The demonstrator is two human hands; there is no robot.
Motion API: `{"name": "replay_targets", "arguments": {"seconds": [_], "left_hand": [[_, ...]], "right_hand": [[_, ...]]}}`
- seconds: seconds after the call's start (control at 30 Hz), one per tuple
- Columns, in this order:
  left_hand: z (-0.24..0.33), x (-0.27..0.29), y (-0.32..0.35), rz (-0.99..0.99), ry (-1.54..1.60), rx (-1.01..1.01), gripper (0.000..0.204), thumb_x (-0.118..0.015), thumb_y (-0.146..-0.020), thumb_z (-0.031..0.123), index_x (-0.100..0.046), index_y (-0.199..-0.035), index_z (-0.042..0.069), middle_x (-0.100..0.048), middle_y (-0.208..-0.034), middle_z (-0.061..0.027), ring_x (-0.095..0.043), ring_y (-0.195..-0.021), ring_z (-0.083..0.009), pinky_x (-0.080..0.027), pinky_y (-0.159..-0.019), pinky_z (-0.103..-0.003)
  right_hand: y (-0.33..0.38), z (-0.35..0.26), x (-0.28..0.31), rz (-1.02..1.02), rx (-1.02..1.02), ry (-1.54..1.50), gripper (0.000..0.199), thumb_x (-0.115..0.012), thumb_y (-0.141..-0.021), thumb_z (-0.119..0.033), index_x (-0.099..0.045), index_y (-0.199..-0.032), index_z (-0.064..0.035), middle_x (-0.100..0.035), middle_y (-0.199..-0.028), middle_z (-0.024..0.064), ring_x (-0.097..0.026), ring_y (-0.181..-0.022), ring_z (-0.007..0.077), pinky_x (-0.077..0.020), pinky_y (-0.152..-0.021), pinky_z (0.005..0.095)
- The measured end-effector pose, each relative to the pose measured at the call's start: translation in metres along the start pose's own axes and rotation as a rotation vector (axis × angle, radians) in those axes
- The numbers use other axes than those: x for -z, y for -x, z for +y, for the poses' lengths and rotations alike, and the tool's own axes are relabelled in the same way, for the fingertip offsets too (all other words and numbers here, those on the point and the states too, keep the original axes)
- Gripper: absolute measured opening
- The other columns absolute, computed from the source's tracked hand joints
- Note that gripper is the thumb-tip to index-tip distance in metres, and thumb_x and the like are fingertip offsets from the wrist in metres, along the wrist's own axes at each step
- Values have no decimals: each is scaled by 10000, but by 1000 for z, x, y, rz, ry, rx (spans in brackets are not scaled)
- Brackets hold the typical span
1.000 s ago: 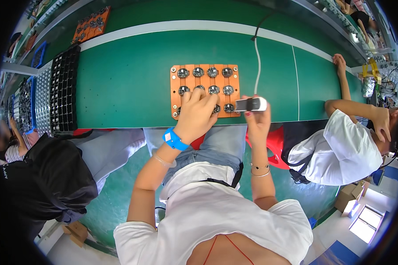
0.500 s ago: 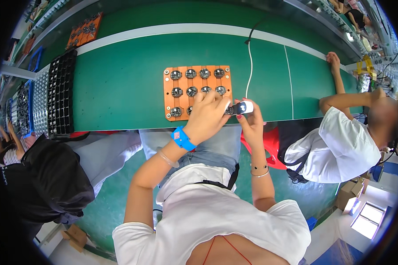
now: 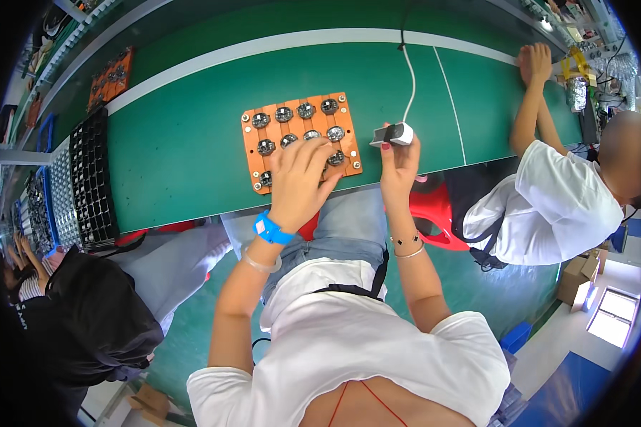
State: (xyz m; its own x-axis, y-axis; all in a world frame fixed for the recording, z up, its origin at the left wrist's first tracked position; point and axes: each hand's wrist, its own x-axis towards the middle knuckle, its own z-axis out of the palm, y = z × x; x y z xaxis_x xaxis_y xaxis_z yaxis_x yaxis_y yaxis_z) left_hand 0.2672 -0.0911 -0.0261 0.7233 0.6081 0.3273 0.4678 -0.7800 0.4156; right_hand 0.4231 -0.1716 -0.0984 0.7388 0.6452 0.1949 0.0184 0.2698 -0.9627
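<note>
An orange board lies on the green bench before me, with rows of small round black-and-silver electronic modules seated in it. My left hand rests over its near middle, palm down, hiding several modules. Its fingers reach forward and the thumb stands apart; whether the fingertips press on a module I cannot tell. To the right of the board, my right hand grips a small white-and-dark handheld device with a flat grey front. A white cable runs from that device to the back of the bench.
A black grid tray stands at the left bench end, near another loaded orange board. At right a co-worker in a white shirt sits with forearms on the bench. A red stool is below the edge.
My hands have parted: the left went from beside the device back over the board, while the right keeps the device. The whole view has tilted slightly. The co-worker's hands now lie together.
</note>
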Motion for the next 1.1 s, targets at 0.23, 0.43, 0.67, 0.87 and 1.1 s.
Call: {"name": "replay_targets", "arguments": {"seconds": [0.23, 0.43, 0.67, 0.87, 1.1], "left_hand": [[-28, 7, 48, 59, -13, 343, 940, -857, -596, 275, -345, -1368, 111, -236, -1455, -231, -245, -1344, -436, -262, -1076, -528], [-41, 1, 31, 60, -44, 433, 1013, -849, -609, 292, -275, -1408, 48, -242, -1467, -232, -229, -1372, -386, -148, -1111, -544], [-93, -9, -46, 143, -33, 437, 1050, -848, -599, 269, -237, -1428, 61, -249, -1455, -251, -227, -1367, -397, -135, -1116, -547], [-143, -12, -115, 108, -6, 356, 1078, -853, -607, 270, -201, -1443, 75, -266, -1459, -223, -217, -1378, -374, -116, -1127, -535], [-180, -32, -191, 140, -45, 360, 1086, -852, -599, 322, -208, -1436, 71, -361, -1407, -203, -300, -1337, -370, -156, -1113, -537]], "right_hand": [[-8, 13, 16, 161, 103, 322, 408, -561, -914, -45, -383, -1276, 19, -526, -1232, 164, -518, -1116, 209, -405, -967, 322], [-1, 19, 11, 172, 163, 448, 423, -565, -898, -12, -384, -1278, 34, -534, -1225, 174, -521, -1120, 215, -391, -981, 322], [10, 25, 17, 116, 307, 637, 395, -577, -859, 23, -439, -1230, 33, -539, -1213, 175, -549, -1088, 238, -424, -951, 337], [5, 12, 8, 142, 400, 716, 381, -613, -817, 15, -493, -1179, 14, -580, -1124, 162, -555, -1009, 278, -412, -923, 361], [4, 6, 3, 157, 373, 698, 396, -650, -796, -43, -523, -1170, -24, -615, -1118, 126, -534, -1015, 305, -395, -907, 391]]}}
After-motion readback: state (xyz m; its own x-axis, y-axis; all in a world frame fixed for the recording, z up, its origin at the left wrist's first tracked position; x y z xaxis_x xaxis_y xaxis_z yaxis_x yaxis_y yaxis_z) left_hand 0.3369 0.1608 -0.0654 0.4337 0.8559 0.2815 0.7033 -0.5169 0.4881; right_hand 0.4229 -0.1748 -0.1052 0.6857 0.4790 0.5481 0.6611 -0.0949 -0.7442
